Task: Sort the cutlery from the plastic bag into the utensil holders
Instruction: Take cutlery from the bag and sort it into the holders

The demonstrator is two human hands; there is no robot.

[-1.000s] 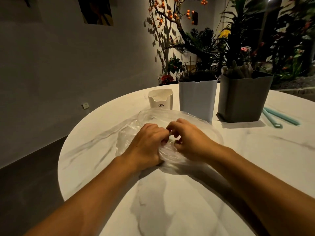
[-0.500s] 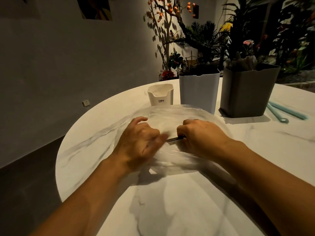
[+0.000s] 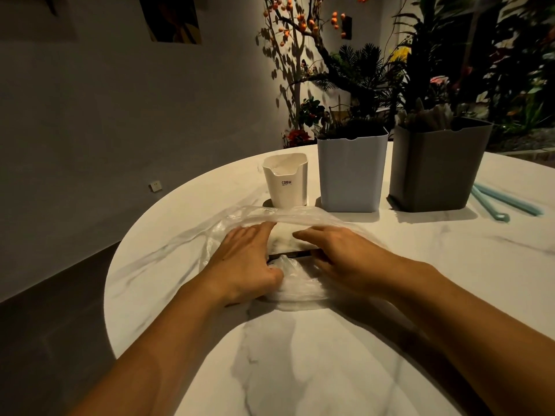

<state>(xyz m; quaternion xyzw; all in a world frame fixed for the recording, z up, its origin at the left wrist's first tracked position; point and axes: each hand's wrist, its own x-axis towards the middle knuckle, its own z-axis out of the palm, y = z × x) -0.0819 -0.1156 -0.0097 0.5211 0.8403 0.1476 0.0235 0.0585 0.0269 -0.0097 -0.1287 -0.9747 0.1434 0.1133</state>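
Both forearms reach forward over the round marble-patterned desk (image 3: 300,370). The left hand (image 3: 243,262) lies palm down on the clear plastic bag (image 3: 300,219), fingers extended and flat, thumb against a bunched fold of the film. The right hand (image 3: 339,253) lies beside it, also palm down, fingers straight and pointing left across the bag. Neither hand is clenched; both press on the plastic. Between the two hands a dark, slim cutlery handle (image 3: 288,254) lies flat; its remaining length is hidden under the right hand, so the utensil type cannot be told. The bag is spread on the desk, its far edge lifted into a ridge.

Just beyond the bag stand three utensil holders in a row. The small white holder (image 3: 285,181), marked "CRBW", is at left. The tall light-blue holder (image 3: 351,172) is in the middle. The tall grey holder (image 3: 435,166) is at right, with pale items projecting above its rim. Two light-blue straws (image 3: 507,201) lie on the desk to the right of the grey holder. Potted plants (image 3: 360,79) and a branch with orange berries (image 3: 300,22) stand behind the desk, against the wall.
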